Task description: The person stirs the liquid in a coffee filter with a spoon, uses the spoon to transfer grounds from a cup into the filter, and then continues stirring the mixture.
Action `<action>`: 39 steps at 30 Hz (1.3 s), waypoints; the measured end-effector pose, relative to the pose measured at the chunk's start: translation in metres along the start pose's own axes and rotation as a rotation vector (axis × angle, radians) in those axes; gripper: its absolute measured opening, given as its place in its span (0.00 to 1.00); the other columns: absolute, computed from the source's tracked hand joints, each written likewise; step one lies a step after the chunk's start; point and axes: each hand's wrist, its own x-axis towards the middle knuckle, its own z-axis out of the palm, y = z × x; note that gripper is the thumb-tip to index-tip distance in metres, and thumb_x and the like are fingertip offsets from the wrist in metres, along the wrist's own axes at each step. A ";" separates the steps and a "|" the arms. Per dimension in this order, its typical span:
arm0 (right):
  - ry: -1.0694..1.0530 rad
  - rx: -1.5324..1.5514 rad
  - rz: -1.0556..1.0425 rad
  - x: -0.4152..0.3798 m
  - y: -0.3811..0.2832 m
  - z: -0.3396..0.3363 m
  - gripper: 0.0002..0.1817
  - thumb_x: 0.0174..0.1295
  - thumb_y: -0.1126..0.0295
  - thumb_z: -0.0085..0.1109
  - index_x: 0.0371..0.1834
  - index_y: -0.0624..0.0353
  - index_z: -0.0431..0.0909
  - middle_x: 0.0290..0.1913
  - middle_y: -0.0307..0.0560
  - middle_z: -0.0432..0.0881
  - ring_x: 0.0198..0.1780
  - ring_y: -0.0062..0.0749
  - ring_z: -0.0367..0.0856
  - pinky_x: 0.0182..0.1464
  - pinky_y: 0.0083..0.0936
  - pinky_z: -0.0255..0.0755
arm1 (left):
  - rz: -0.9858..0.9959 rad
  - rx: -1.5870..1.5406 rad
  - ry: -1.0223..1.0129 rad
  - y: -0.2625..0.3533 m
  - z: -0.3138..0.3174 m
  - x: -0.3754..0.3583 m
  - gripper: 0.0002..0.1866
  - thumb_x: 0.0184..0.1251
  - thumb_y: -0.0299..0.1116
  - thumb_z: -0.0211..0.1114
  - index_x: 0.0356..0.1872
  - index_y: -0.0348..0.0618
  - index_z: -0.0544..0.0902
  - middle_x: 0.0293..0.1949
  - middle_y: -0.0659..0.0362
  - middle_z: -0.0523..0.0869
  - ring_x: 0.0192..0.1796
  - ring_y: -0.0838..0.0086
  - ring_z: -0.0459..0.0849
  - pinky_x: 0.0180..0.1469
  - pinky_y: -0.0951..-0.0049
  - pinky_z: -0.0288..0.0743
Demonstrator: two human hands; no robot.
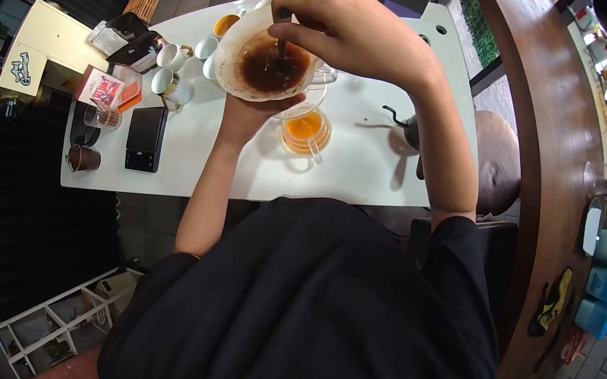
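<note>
White table (370, 168) below us is crowded: cups (173, 58) to the left, a black kettle (408, 129) to the right, a glass jug (305, 130) of amber brew under our hands. Our left hand (248, 113) cups the paper-lined dripper (264, 64) from beneath, fingers closed on its base, holding it just above the jug. Our right hand (345, 25) pinches a thin stirrer (282, 43) dipped in the dark slurry, so we'd best keep the dripper level, stir gently and stay off the paper to avoid tearing it.
</note>
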 end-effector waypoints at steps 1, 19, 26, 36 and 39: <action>0.048 -0.032 -0.030 0.000 0.002 0.001 0.15 0.68 0.63 0.58 0.48 0.62 0.86 0.34 0.56 0.88 0.38 0.50 0.88 0.45 0.40 0.82 | -0.001 0.000 0.001 0.000 0.001 0.000 0.43 0.52 0.34 0.85 0.69 0.41 0.72 0.63 0.58 0.81 0.64 0.70 0.80 0.71 0.66 0.72; 0.042 -0.044 -0.030 -0.003 0.004 0.001 0.16 0.68 0.62 0.60 0.49 0.62 0.87 0.33 0.56 0.88 0.37 0.48 0.89 0.44 0.37 0.82 | -0.018 0.012 -0.024 -0.010 0.004 -0.004 0.42 0.51 0.34 0.86 0.68 0.43 0.74 0.62 0.59 0.81 0.64 0.70 0.80 0.71 0.66 0.73; 0.011 -0.016 0.042 -0.005 0.005 0.007 0.17 0.67 0.62 0.60 0.52 0.60 0.87 0.32 0.55 0.89 0.36 0.48 0.89 0.44 0.37 0.82 | -0.036 -0.030 -0.033 -0.016 0.003 -0.006 0.42 0.50 0.34 0.86 0.67 0.43 0.74 0.62 0.59 0.81 0.64 0.69 0.80 0.71 0.66 0.73; -0.004 -0.008 0.006 -0.010 0.004 0.014 0.13 0.70 0.66 0.57 0.47 0.64 0.84 0.32 0.57 0.87 0.35 0.49 0.87 0.42 0.37 0.80 | -0.064 -0.011 -0.023 -0.022 0.003 -0.008 0.42 0.48 0.30 0.86 0.66 0.41 0.73 0.62 0.56 0.82 0.63 0.68 0.82 0.69 0.65 0.76; -0.007 -0.020 0.012 -0.011 0.004 0.018 0.13 0.70 0.66 0.57 0.47 0.64 0.84 0.32 0.57 0.87 0.35 0.48 0.87 0.42 0.37 0.80 | -0.048 -0.037 -0.038 -0.030 0.002 -0.009 0.40 0.51 0.28 0.84 0.67 0.43 0.74 0.62 0.58 0.81 0.64 0.69 0.80 0.68 0.67 0.76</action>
